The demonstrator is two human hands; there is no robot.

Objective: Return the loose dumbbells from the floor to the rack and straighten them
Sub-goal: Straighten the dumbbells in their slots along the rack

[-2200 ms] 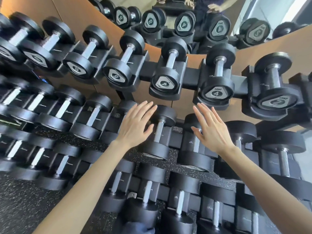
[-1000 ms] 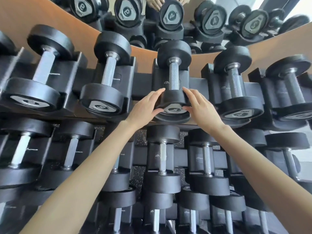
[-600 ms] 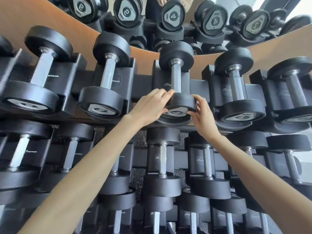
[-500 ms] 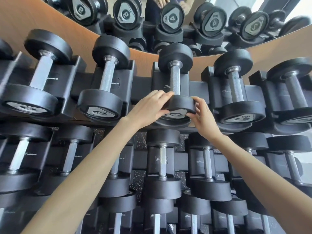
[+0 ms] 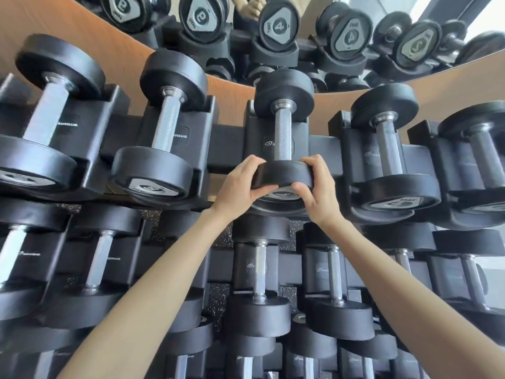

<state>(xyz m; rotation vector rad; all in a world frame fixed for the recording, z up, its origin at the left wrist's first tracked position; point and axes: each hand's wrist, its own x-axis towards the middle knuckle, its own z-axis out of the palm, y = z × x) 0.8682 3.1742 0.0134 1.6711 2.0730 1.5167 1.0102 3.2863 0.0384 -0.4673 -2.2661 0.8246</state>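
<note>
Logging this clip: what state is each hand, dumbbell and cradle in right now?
Left hand: gripping the near head, left side.
Right hand: gripping the same head, right side.
Black rubber-headed dumbbell with knurled steel handle: seated in its cradle.
Black top-row rack cradle: occupied.
Neighbouring black dumbbell on the right: racked, untouched.

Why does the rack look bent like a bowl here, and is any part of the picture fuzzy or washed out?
Head view: the wide-angle lens bows the rack and the wooden ledge. The dumbbell gripped by the left hand and right hand is sharp. The far edges smear. Daylight at the top right corner is blown out white, and the mirror above repeats the weights.
</note>
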